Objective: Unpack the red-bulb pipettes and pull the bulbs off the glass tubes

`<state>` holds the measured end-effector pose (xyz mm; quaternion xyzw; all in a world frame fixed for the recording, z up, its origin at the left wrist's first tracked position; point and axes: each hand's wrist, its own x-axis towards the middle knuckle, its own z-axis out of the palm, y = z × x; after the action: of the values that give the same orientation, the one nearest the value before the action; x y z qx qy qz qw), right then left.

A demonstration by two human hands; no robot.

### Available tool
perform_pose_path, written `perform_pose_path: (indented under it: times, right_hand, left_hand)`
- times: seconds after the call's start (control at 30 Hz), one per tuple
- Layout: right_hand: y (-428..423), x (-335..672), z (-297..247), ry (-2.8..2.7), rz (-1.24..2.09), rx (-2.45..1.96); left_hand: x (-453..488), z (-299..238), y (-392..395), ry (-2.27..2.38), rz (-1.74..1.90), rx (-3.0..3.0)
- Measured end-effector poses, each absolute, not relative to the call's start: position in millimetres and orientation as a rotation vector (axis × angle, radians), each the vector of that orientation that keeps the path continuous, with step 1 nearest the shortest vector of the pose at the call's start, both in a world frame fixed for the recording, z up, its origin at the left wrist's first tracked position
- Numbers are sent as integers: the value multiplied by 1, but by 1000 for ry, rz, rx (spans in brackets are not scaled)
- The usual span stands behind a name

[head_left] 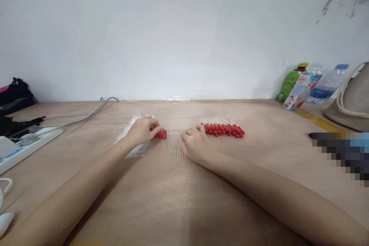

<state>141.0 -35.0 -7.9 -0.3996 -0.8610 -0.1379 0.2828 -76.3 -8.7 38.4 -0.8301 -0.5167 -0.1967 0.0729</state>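
Several thin clear tubes (173,146) lie side by side in a row on the wooden table, between my two hands. My left hand (143,130) curls over a small group of red cap-like pieces (162,134), fingers bent with red showing between them. Beneath and behind this hand are clear plastic bags (137,150). At the right edge of the tube row, my right hand (196,144) has its fingers bent together and touching the tubes; whatever they pinch is hidden. Beyond it rests a bundle of white sticks with rounded red ends (223,128), red ends toward me.
A white power strip (43,138) with a grey cable (86,118) lies at left, near black items (17,96). At the back right stand a green bottle (291,82), a carton (300,92), a clear bottle (331,84) and a beige bag (351,100). A pale wall closes the back.
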Motion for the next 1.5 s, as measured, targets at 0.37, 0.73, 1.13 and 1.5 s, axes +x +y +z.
perform_pose_path:
  times: [0.37, 0.73, 1.13, 1.5]
  right_hand:
    - [-50, 143, -4, -2177, -132, -1139]
    - [-52, 234, -15, -1919, -282, -1079]
    - [-73, 280, -22, -2016, -340, -1137]
    - [-69, 276, -22, -2050, -355, -1089]
  left_hand:
    - [-66, 47, -19, -1402, -657, -2429]
    - [-19, 16, -53, -988, -187, -2791]
    - [32, 32, -13, -1472, -547, -2704]
    - [70, 19, 28, -1790, -463, -2628]
